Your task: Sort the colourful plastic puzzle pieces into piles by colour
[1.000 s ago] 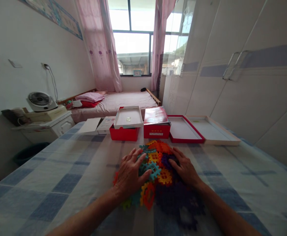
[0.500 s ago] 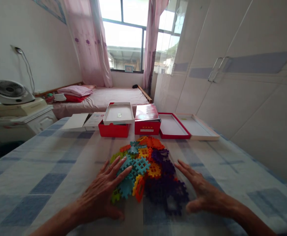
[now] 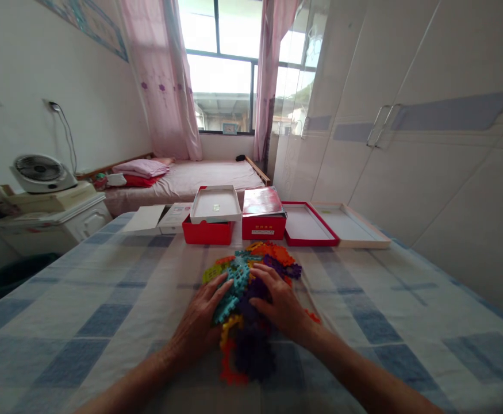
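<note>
A heap of plastic interlocking building pieces lies between my hands on the checked tablecloth. Light-blue pieces [image 3: 233, 296] are bunched on its left, with a green piece [image 3: 211, 274] behind them. Dark purple pieces [image 3: 255, 351] fill the front, and orange pieces [image 3: 279, 253] lie at the back. My left hand [image 3: 202, 316] rests against the left side, fingers stretched along the light-blue pieces. Over the right side lies my right hand [image 3: 281, 305], its fingers and thumb apart on the purple pieces. One orange piece [image 3: 313, 316] sits partly hidden by my right wrist.
Behind the heap stand a red box [image 3: 208, 233] topped by a white tray-like lid [image 3: 215, 205] and a second red box [image 3: 262, 226]. Two shallow lids [image 3: 309, 241] lie to their right. An opened white box [image 3: 176, 218] is at left. The tablecloth [image 3: 104, 287] spreads around.
Both hands have moved inward, my right hand furthest, pushing the pieces into a narrower heap. Purple pieces have shifted left. The view has tilted and turned slightly left.
</note>
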The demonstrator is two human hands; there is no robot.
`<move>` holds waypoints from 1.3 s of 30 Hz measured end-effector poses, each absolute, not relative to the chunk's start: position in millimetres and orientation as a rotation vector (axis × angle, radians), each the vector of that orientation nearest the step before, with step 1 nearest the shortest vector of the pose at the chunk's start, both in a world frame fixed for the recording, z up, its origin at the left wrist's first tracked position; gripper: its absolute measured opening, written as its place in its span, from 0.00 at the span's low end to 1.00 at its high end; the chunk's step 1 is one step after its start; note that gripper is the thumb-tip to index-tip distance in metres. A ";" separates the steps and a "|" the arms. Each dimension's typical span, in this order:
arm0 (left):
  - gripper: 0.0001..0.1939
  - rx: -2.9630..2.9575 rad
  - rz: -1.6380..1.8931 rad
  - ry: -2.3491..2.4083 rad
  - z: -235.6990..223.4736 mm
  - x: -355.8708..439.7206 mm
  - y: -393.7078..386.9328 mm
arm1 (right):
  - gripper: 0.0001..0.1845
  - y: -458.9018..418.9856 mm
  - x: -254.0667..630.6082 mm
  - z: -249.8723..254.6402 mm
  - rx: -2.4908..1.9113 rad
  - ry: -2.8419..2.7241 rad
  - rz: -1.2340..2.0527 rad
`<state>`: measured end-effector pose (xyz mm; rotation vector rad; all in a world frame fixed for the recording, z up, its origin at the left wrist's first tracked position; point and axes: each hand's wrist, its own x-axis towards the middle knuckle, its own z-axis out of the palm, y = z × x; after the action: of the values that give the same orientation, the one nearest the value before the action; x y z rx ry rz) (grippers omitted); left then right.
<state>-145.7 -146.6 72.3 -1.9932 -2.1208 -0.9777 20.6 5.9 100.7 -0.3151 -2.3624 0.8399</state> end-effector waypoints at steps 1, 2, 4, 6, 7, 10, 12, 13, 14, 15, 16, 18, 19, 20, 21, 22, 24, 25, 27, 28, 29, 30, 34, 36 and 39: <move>0.32 -1.982 -1.014 -2.129 73.0 -148.4 -145.8 | 0.25 9.1 14.9 106.5 -0.303 -2.359 0.804; 0.31 -1.972 -1.048 -2.134 74.3 -150.8 -146.2 | 0.24 15.1 11.9 111.1 -0.319 -2.354 0.764; 0.29 -1.951 -1.111 -2.137 79.4 -153.4 -151.0 | 0.21 35.0 12.9 114.7 -0.438 -2.339 0.673; 0.29 -1.907 -1.159 -2.095 87.0 -150.5 -160.0 | 0.22 61.3 19.7 109.0 -0.653 -2.324 0.582; 0.29 -1.892 -1.159 -2.041 91.1 -146.5 -164.8 | 0.24 74.3 23.2 103.2 -0.767 -2.325 0.544; 0.27 -2.020 -0.954 -1.713 99.7 -127.0 -172.7 | 0.29 101.6 27.3 82.5 -0.992 -2.364 0.507; 0.25 -2.190 -0.677 -1.431 98.9 -113.4 -169.4 | 0.31 105.7 23.0 73.6 -1.030 -2.391 0.555; 0.24 -2.247 -0.555 -1.321 96.4 -108.3 -165.5 | 0.30 103.7 19.5 72.0 -1.017 -2.397 0.592; 0.23 -2.276 -0.468 -1.252 92.9 -104.8 -160.8 | 0.30 99.9 15.8 72.4 -0.989 -2.398 0.633; 0.22 -2.288 -0.417 -1.228 89.1 -103.2 -155.7 | 0.30 94.9 12.2 74.6 -0.948 -2.393 0.678; 0.21 -2.296 -0.396 -1.239 85.6 -103.2 -150.9 | 0.29 89.2 9.1 78.2 -0.897 -2.378 0.724; 0.20 -2.310 -0.379 -1.352 81.2 -106.7 -143.8 | 0.28 78.1 5.5 88.5 -0.771 -2.339 0.824; 0.21 -2.317 -0.364 -1.429 80.9 -109.3 -141.8 | 0.28 73.5 5.2 94.8 -0.709 -2.319 0.875; 0.22 -2.317 -0.350 -1.503 81.8 -112.0 -140.8 | 0.27 69.7 6.2 101.5 -0.645 -2.302 0.922; 0.22 -2.297 -0.352 -1.570 83.9 -114.8 -140.9 | 0.27 67.0 8.4 108.4 -0.575 -2.291 0.967; 0.22 -2.264 -0.372 -1.618 86.6 -117.6 -141.8 | 0.26 65.5 12.1 115.0 -0.510 -2.286 1.004; 0.22 -2.174 -0.445 -1.670 92.4 -124.1 -145.9 | 0.28 65.7 23.9 125.7 -0.430 -2.313 1.034; 0.22 -2.118 -0.488 -1.702 94.4 -128.2 -148.8 | 0.31 67.1 31.8 128.7 -0.425 -2.350 1.028; 0.27 -1.971 -0.566 -1.828 94.6 -138.1 -155.8 | 0.39 71.2 49.2 129.2 -0.482 -2.452 1.006; 0.32 -1.888 -0.599 -1.922 92.5 -143.6 -159.5 | 0.43 73.1 57.5 126.6 -0.519 -2.500 1.003; 0.39 -1.813 -0.630 -2.023 89.0 -148.8 -162.8 | 0.47 74.3 64.5 122.6 -0.547 -2.538 1.011; 0.45 -1.762 -0.656 -2.123 84.5 -153.4 -165.5 | 0.50 74.5 69.7 117.6 -0.560 -2.566 1.024; 0.55 -1.791 -0.724 -2.367 69.1 -158.2 -163.4 | 0.58 65.4 66.3 96.7 -0.528 -2.618 1.017; 0.53 -1.822 -0.775 -2.376 69.5 -153.3 -154.0 | 0.58 58.2 52.4 89.6 -0.508 -2.618 0.968; 0.44 -1.844 -0.896 -2.300 79.9 -144.0 -135.3 | 0.46 49.8 28.1 86.3 -0.461 -2.524 0.936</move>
<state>-144.0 -135.3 79.9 -1.8439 -2.3001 -0.8957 28.1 49.8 86.3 -0.4608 -2.5236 0.9359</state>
